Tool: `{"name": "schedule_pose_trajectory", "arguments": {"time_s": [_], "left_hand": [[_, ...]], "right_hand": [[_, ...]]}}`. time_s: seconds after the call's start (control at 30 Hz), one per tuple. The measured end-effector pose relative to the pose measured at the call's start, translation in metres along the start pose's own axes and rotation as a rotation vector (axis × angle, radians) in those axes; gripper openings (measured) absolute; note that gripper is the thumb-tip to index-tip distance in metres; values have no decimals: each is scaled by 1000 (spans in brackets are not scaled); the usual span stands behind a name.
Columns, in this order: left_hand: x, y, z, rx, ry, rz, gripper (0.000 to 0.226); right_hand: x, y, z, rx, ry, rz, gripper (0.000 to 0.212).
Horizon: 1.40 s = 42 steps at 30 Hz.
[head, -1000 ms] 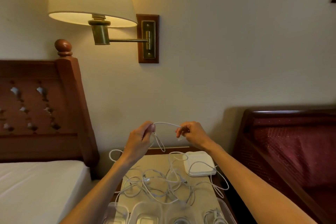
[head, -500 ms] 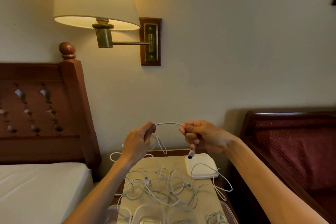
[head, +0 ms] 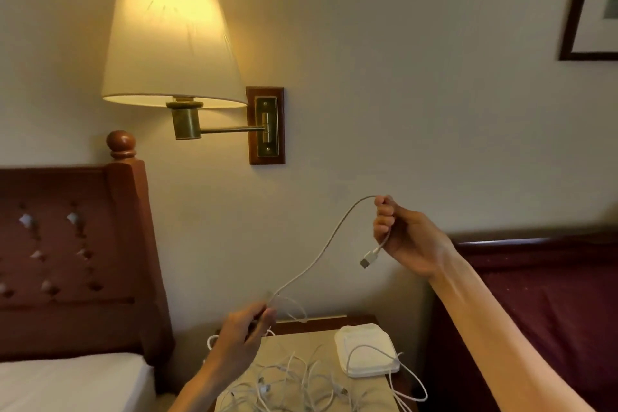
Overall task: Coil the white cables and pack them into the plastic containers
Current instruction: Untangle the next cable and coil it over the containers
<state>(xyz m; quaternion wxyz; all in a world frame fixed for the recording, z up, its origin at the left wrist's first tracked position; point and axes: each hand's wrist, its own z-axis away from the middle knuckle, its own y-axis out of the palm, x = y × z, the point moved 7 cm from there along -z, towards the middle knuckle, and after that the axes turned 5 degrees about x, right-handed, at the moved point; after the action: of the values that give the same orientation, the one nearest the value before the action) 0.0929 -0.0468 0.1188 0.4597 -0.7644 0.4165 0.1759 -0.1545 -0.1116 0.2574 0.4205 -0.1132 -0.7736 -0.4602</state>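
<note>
The two hands have drawn apart since half a second ago. Then they held a short arch of cable between them at the same height; now the right hand (head: 406, 239) has risen up and out toward the wall, while the left hand (head: 242, 333) has dropped low, just above the near edge of the small beige-topped bench (head: 302, 343). The thin white charging cable (head: 329, 241) is paid out between them into a long, nearly taut run.

I take that to mean the person is pulling one cable free of the tangled heap of white cables (head: 294, 385) on the bench and measuring out a length before the first loop. No coiling has begun on this one, as far as I can judge.

The cable's long axis runs on a diagonal, from low left at the left hand up to high right at the right hand. It bends over the top of the right fist, and its short free end hangs down with the white plug (head: 369, 259) pointing down and left.

The right hand's fingers are curled round the cable near that end. The left hand's fingers pinch the cable lower down, with slack trailing from there into the heap. A white rounded-square box (head: 366, 353) sits at the bench's back right corner, a cable draped over it. The plastic containers are out of sight now.
</note>
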Motion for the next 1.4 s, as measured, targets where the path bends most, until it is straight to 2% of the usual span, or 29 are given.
{"name": "schedule_pose_trajectory", "arguments": {"time_s": [0.1, 0.17, 0.3, 0.4, 0.5, 0.6, 0.67, 0.73, 0.8, 0.93, 1.1, 1.2, 1.4], "left_hand": [[-60, 12, -19, 243, 147, -273, 49], [-103, 9, -37, 328, 224, -442, 57], [-179, -23, -65, 228, 379, -465, 49], [-202, -49, -85, 98, 446, -497, 39], [-209, -64, -95, 91, 501, -505, 36], [-201, -61, -90, 225, 482, -584, 22], [-179, -55, -84, 324, 365, -698, 26], [-154, -56, -82, 331, 245, -783, 27], [-142, -60, -81, 241, 204, -790, 27], [-164, -46, -80, 224, 341, -648, 25], [-198, -69, -91, -80, 506, -509, 26], [-205, -80, -95, -201, 533, -498, 23], [-190, -89, -108, -363, 439, -321, 23]], "right_hand": [[7, 15, -7, -26, -65, 413, 26], [3, 28, -11, -29, -84, 613, 29], [-1, 50, -11, -2, -84, 839, 32], [-2, 58, -10, 13, -94, 947, 35], [-1, 55, -10, -16, -83, 816, 37], [11, 36, -15, -103, -104, 299, 32], [23, 21, -16, -159, -142, 112, 30], [31, 11, -14, -193, -145, 178, 28], [29, 9, -13, -193, -120, 325, 28], [14, 30, -15, -125, -126, 647, 31], [-3, 56, -9, 18, -106, 790, 34], [-9, 63, -4, 59, -112, 744, 36], [-32, 80, 7, 235, -72, 372, 40]]}}
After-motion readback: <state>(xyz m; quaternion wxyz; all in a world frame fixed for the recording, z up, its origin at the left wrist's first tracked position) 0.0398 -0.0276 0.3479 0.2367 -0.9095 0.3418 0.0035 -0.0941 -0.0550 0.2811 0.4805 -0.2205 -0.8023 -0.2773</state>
